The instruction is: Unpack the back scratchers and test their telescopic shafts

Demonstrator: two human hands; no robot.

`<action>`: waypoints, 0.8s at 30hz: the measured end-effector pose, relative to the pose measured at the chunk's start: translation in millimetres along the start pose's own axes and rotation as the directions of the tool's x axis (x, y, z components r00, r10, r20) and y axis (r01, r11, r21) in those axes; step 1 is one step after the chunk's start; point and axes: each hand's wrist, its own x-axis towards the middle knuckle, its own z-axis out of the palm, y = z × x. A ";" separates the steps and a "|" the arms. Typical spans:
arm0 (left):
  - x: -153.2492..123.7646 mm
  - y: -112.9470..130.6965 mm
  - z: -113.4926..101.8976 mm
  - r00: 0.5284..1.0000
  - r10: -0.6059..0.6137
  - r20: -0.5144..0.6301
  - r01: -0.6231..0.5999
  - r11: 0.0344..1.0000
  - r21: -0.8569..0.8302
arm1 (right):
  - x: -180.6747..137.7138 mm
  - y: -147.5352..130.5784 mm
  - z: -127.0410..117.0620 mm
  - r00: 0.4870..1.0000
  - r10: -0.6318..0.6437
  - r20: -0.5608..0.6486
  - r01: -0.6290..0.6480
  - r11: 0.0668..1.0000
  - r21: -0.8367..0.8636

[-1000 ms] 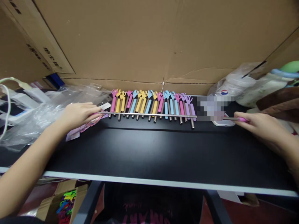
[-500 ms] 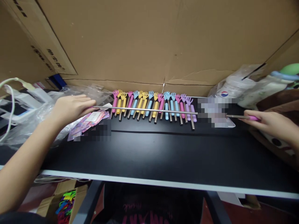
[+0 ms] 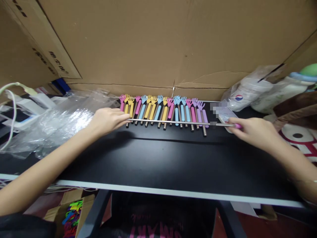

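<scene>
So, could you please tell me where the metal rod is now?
In the head view, the metal rod is held between the left hand and the right hand, crossing in front of the colourful scratchers.

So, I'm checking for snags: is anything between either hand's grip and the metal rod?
Nothing visible: the left-hand grip is closed on one end of the metal rod, the right-hand grip around its pink handle. The row of scratchers on the table shows behind the rod, not between it and either grip.

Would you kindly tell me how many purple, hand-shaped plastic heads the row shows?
2: the rightmost purple head, nearest the right hand, and the other purple head, just left of it. Another could be hidden.
</scene>
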 end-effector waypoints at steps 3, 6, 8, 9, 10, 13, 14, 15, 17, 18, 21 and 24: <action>23.9 36.9 -3.4 0.999 0.039 -0.027 -0.042 0.991 -0.126 | 0.8 -43.8 -7.4 0.991 -0.126 -0.036 0.125 0.992 -0.017; 37.2 66.9 -10.1 0.998 0.063 0.002 -0.062 0.981 -0.185 | -1.2 -75.6 -12.4 0.973 -0.207 -0.099 0.206 0.978 -0.019; 41.1 82.2 -15.3 0.998 0.064 0.027 -0.058 0.981 -0.187 | -4.6 -92.6 -16.2 0.965 -0.233 -0.123 0.233 0.972 -0.009; 42.4 88.7 -18.0 0.997 0.068 0.036 -0.060 0.980 -0.190 | -6.6 -100.6 -18.7 0.962 -0.248 -0.117 0.250 0.968 0.003; 43.7 94.5 -20.7 0.996 0.075 0.044 -0.065 0.979 -0.195 | -8.6 -108.2 -21.5 0.959 -0.264 -0.104 0.267 0.964 0.015; 48.1 106.4 -29.0 0.994 0.090 0.058 -0.075 0.972 -0.222 | -12.7 -126.4 -30.5 0.947 -0.311 -0.077 0.315 0.948 0.044; 49.8 108.2 -31.5 0.995 0.087 0.054 -0.073 0.972 -0.225 | -13.2 -130.0 -33.0 0.947 -0.310 -0.085 0.315 0.948 0.046; 51.4 108.8 -33.7 0.996 0.079 0.044 -0.068 0.973 -0.222 | -13.2 -132.2 -34.9 0.947 -0.304 -0.102 0.310 0.950 0.047; 54.2 107.9 -36.9 0.997 0.071 0.015 -0.066 0.975 -0.211 | -12.8 -132.9 -36.4 0.945 -0.293 -0.143 0.302 0.952 0.047; 55.1 107.0 -37.7 0.997 0.072 0.003 -0.070 0.976 -0.205 | -12.5 -132.1 -36.0 0.943 -0.292 -0.162 0.303 0.952 0.044; 56.3 104.8 -37.2 0.996 0.092 -0.007 -0.091 0.975 -0.200 | -12.7 -128.5 -32.0 0.929 -0.310 -0.204 0.319 0.948 0.012; 53.9 101.4 -34.4 0.993 0.114 -0.011 -0.114 0.970 -0.216 | -13.8 -121.6 -25.2 0.911 -0.327 -0.250 0.327 0.944 -0.042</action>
